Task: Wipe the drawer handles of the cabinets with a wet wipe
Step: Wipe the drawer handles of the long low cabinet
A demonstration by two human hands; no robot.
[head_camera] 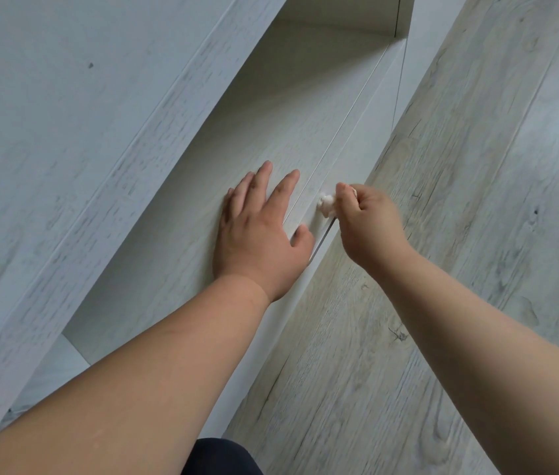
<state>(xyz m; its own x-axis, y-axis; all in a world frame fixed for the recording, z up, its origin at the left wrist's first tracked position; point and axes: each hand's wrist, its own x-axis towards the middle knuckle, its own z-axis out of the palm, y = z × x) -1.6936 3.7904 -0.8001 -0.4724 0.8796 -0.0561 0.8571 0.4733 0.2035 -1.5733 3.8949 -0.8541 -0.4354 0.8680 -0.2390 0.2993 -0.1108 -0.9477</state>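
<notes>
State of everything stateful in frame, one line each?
drawer fronts: look shut, flush
wet wipe: crumpled, against the lower front's edge
left hand: open, flat on the drawer fronts
right hand: fingers curled, pinching the wet wipe

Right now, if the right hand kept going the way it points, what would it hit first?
Probably the pale wood-grain drawer front: the crumpled white wet wipe pinched in the right hand seems to touch it, though depth is unclear.
</notes>
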